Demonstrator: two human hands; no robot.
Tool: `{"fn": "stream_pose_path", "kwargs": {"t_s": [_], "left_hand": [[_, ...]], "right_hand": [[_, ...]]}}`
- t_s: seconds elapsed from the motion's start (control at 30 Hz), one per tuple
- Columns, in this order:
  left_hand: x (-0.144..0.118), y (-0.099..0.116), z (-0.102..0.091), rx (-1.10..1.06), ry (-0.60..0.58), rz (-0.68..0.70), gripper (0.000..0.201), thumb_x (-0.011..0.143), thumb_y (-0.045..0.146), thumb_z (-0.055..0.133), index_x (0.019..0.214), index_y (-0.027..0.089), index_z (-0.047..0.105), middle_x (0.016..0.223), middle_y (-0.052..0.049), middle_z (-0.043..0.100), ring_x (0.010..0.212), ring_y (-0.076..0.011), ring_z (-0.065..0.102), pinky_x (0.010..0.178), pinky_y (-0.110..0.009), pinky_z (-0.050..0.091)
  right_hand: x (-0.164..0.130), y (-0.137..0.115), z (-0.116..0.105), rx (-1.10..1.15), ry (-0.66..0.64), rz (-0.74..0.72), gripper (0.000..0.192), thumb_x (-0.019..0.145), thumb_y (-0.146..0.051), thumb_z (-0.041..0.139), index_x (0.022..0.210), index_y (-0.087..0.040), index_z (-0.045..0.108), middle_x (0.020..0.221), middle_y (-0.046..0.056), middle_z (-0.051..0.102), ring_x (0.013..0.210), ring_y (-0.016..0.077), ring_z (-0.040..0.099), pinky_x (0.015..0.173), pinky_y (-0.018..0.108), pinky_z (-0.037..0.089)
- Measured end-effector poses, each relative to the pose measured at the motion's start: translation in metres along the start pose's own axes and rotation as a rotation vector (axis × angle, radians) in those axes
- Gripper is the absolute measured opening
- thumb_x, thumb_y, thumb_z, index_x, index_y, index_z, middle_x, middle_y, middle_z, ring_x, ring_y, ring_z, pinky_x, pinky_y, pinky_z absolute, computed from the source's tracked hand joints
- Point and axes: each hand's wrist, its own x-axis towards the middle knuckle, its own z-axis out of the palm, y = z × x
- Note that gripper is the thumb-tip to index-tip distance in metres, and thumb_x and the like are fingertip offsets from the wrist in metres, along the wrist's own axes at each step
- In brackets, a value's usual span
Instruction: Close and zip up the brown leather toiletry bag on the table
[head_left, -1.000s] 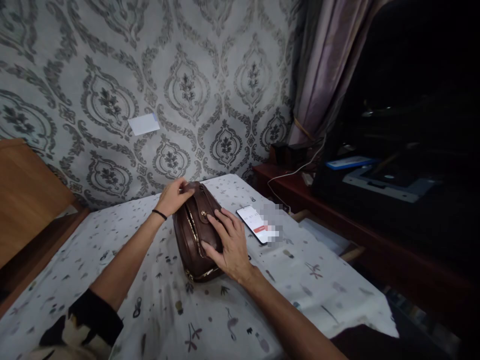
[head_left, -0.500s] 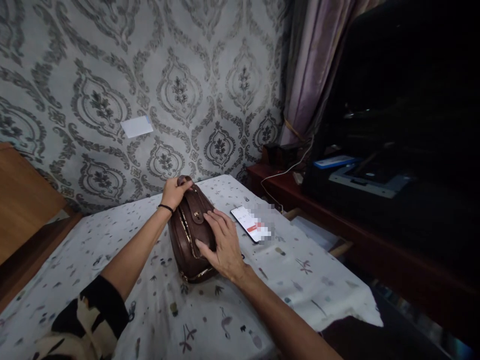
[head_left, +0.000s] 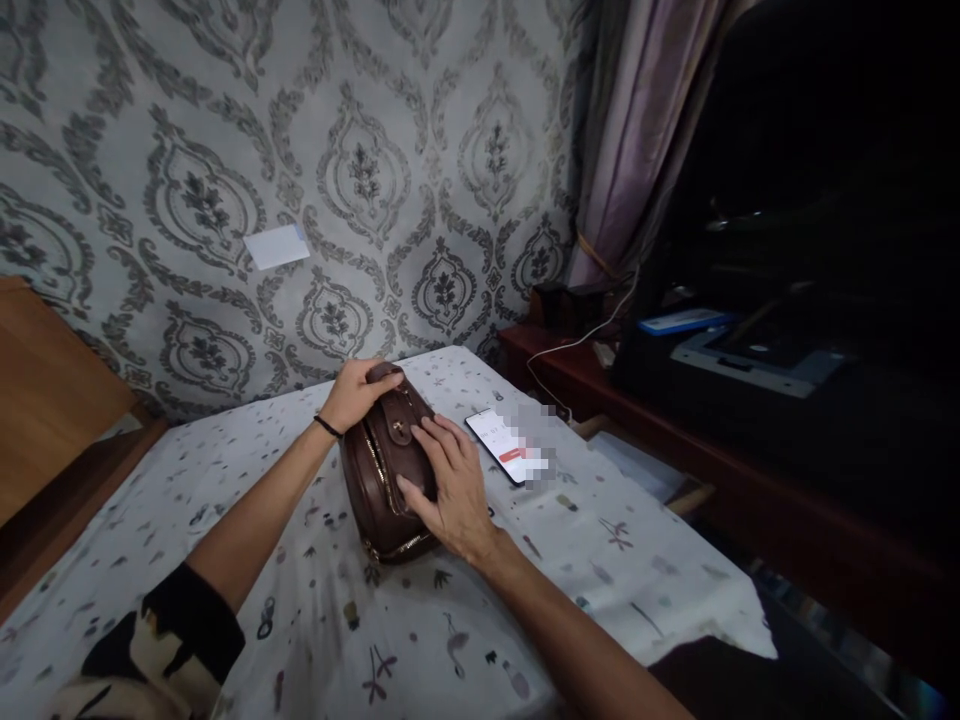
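Observation:
A dark brown leather handbag with gold zips and a small gold clasp on a strap lies on the patterned white cloth. My left hand, with a black band at its wrist, grips the far end of the bag by the top handle. Its thumb lies across the top, and the other fingers are mostly hidden. My right hand rests on the bag's right side, fingers and thumb spread against the leather. Right of that hand a phone lies with its screen lit, partly blurred out.
A patterned grey wall with a white paper stands behind the table. Brown wooden furniture is at left. To the right are a dark red cabinet, a white cable, an open drawer and a large dark screen.
My left hand has shifted slightly right over the bag's far end, and the handle loop that stood up there now lies lower. My right hand stays spread on the bag. The view has moved a little.

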Motion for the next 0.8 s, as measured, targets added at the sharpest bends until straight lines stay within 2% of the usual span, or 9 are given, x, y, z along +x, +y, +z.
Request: {"fn": "stream_pose_path", "kwargs": {"t_s": [0.07, 0.17, 0.27, 0.4, 0.5, 0.6, 0.8], "left_hand": [[0.001, 0.001, -0.004, -0.013, -0.024, -0.013, 0.036, 0.076, 0.051, 0.065, 0.066, 0.016, 0.065, 0.059, 0.003, 0.056, 0.059, -0.0129, 0.048, 0.059, -0.026, 0.038], [0.000, -0.001, -0.016, -0.020, -0.052, -0.040, 0.036, 0.074, 0.050, 0.067, 0.084, 0.016, 0.070, 0.075, -0.001, 0.067, 0.072, -0.0176, 0.059, 0.069, -0.028, 0.045], [-0.008, -0.009, -0.031, 0.067, -0.046, -0.060, 0.039, 0.069, 0.045, 0.073, 0.096, 0.018, 0.070, 0.090, -0.004, 0.073, 0.085, -0.0224, 0.064, 0.076, -0.030, 0.048], [-0.024, -0.022, -0.044, 0.265, 0.025, -0.074, 0.023, 0.069, 0.036, 0.072, 0.084, 0.019, 0.068, 0.082, -0.003, 0.071, 0.080, -0.0224, 0.063, 0.069, -0.030, 0.045], [-0.032, -0.024, -0.045, 0.362, 0.046, -0.078, 0.014, 0.073, 0.033, 0.067, 0.072, 0.019, 0.064, 0.068, 0.000, 0.066, 0.068, -0.0192, 0.058, 0.062, -0.028, 0.039], [-0.035, -0.020, -0.043, 0.448, 0.074, -0.073, 0.017, 0.077, 0.033, 0.062, 0.066, 0.020, 0.059, 0.059, 0.002, 0.057, 0.061, -0.0170, 0.052, 0.059, -0.028, 0.033], [-0.039, -0.002, -0.041, 0.526, 0.055, -0.069, 0.022, 0.078, 0.030, 0.059, 0.060, 0.022, 0.050, 0.054, 0.003, 0.046, 0.056, -0.0161, 0.044, 0.057, -0.029, 0.027]], "right_hand": [[-0.001, 0.001, 0.000, -0.002, -0.001, 0.000, 0.052, 0.093, -0.038, 0.057, 0.141, -0.018, 0.049, 0.138, 0.014, 0.058, 0.135, 0.0318, 0.046, 0.111, 0.055, 0.043], [-0.003, 0.000, 0.000, -0.018, 0.003, -0.009, 0.054, 0.093, -0.036, 0.055, 0.143, -0.019, 0.047, 0.144, 0.014, 0.054, 0.138, 0.0321, 0.042, 0.110, 0.055, 0.041], [-0.005, -0.002, 0.000, -0.044, 0.012, -0.046, 0.053, 0.095, -0.032, 0.052, 0.146, -0.022, 0.046, 0.147, 0.013, 0.052, 0.142, 0.0314, 0.039, 0.112, 0.055, 0.038], [-0.008, -0.005, 0.002, -0.070, -0.012, -0.109, 0.046, 0.094, -0.032, 0.054, 0.140, -0.026, 0.054, 0.147, 0.010, 0.052, 0.142, 0.0312, 0.040, 0.114, 0.057, 0.032], [-0.010, -0.005, 0.003, -0.077, -0.019, -0.119, 0.050, 0.091, -0.042, 0.061, 0.138, -0.027, 0.055, 0.147, 0.011, 0.052, 0.140, 0.0333, 0.041, 0.114, 0.058, 0.029], [-0.009, -0.006, 0.004, -0.080, -0.001, -0.116, 0.055, 0.088, -0.051, 0.064, 0.137, -0.027, 0.056, 0.147, 0.012, 0.052, 0.139, 0.0338, 0.042, 0.115, 0.058, 0.028], [-0.008, -0.008, 0.006, -0.091, 0.047, -0.131, 0.048, 0.089, -0.044, 0.064, 0.133, -0.026, 0.058, 0.144, 0.012, 0.054, 0.138, 0.0320, 0.044, 0.112, 0.057, 0.032]]}}
